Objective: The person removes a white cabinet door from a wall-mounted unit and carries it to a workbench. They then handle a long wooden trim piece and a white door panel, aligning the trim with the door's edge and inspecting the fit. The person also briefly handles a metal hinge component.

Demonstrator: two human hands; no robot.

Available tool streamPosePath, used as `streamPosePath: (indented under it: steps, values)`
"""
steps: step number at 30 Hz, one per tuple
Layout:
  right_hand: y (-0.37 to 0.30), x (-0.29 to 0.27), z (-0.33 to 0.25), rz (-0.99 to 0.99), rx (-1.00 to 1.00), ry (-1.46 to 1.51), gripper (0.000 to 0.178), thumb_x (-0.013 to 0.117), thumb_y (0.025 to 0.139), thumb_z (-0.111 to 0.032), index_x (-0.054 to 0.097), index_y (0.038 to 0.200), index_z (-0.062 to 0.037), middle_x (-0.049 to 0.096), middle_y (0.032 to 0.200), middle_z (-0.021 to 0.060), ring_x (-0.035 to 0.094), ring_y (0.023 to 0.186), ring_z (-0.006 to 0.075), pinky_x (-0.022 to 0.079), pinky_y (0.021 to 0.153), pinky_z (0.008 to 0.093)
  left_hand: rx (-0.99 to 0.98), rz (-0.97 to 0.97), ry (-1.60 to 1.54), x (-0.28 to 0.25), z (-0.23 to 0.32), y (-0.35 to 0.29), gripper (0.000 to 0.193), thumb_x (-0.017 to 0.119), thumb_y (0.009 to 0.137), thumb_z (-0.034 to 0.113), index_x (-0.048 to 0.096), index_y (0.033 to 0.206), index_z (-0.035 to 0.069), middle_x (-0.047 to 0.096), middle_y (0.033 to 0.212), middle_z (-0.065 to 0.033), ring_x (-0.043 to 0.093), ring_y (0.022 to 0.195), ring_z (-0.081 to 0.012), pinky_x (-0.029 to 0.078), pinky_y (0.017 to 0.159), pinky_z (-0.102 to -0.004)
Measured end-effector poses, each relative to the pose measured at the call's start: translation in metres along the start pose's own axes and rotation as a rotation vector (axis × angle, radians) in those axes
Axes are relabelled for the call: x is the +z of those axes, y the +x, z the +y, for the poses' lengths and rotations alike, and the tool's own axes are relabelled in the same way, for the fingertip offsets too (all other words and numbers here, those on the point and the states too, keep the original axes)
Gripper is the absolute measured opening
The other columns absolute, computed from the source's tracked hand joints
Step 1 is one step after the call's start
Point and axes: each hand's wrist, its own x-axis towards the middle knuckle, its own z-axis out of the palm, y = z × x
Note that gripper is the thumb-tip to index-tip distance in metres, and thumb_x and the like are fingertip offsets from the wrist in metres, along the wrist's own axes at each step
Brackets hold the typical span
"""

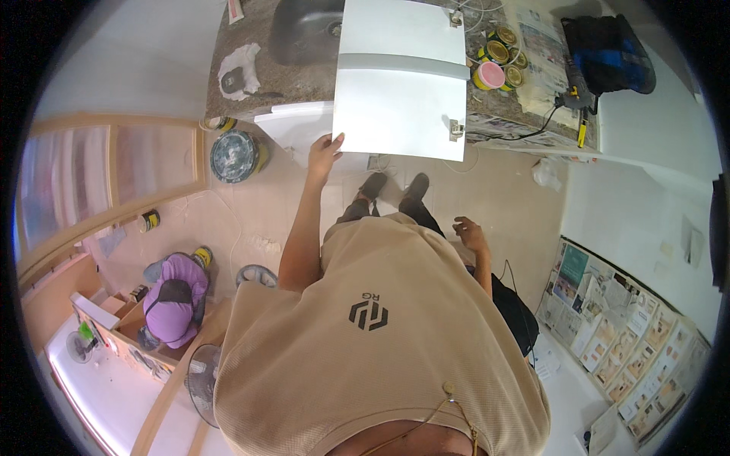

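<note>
A white cabinet door (pixel 399 114) with a grey band across it and metal hinges (pixel 456 130) along its right edge extends over the front of the countertop. My left hand (pixel 325 156) is closed on its near left corner, with the thumb on the white face. Beside my body, my right hand (pixel 471 232) hangs in the air, fingers loosely bent and apart, with nothing visible in it. Another white panel (pixel 300 125) shows below the counter edge, partly covered by the door.
A sink (pixel 304 34) and a white rag (pixel 239 72) are on the left counter; several small cans (pixel 496 52) and a black-and-blue bag (pixel 612 53) are on the right. A large bucket (pixel 235 156) stands on the floor. Lower left, a person in purple (pixel 179 300) bends by a wooden drawer unit.
</note>
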Motion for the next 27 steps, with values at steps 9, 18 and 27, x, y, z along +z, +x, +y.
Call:
streamPosePath:
  steps: [9, 18, 27]
  values:
    - [0.014, -0.005, 0.002, -0.025, -0.069, -0.098, 0.035, 0.063, 0.093, -0.022, 0.065, 0.123, -0.0044, 0.073, 0.103, 0.0178, 0.071, 0.09, 0.0271, 0.056, 0.078, 0.039, 0.013, 0.081, 0.422, -0.005, 0.004, 0.0, 0.054, 0.064, 0.096, 0.047, 0.066, 0.109, -0.005, 0.07, 0.105, -0.0202, 0.068, 0.101, -0.0257, 0.052, 0.081, -0.0343]
    - [0.146, -0.103, -0.133, 0.544, -0.578, 0.3, 0.03, 0.06, 0.097, -0.017, 0.065, 0.122, -0.0008, 0.069, 0.112, 0.0178, 0.066, 0.101, 0.0294, 0.051, 0.09, 0.0367, 0.974, 0.255, 1.079, 0.037, 0.105, 0.102, 0.076, 0.074, 0.088, 0.038, 0.044, 0.144, -0.003, 0.046, 0.146, -0.0254, 0.044, 0.133, -0.0411, 0.038, 0.108, -0.0516]
    - [0.23, -0.11, -0.263, 0.63, -0.493, -0.157, 0.055, 0.063, 0.093, -0.016, 0.046, 0.143, -0.0024, 0.043, 0.141, 0.0352, 0.05, 0.126, 0.0493, 0.044, 0.106, 0.0496, 0.769, 0.079, 1.079, 0.036, 0.131, 0.148, 0.053, 0.084, 0.076, 0.024, 0.064, 0.123, 0.007, 0.061, 0.126, -0.0154, 0.059, 0.114, -0.0345, 0.045, 0.101, -0.046]
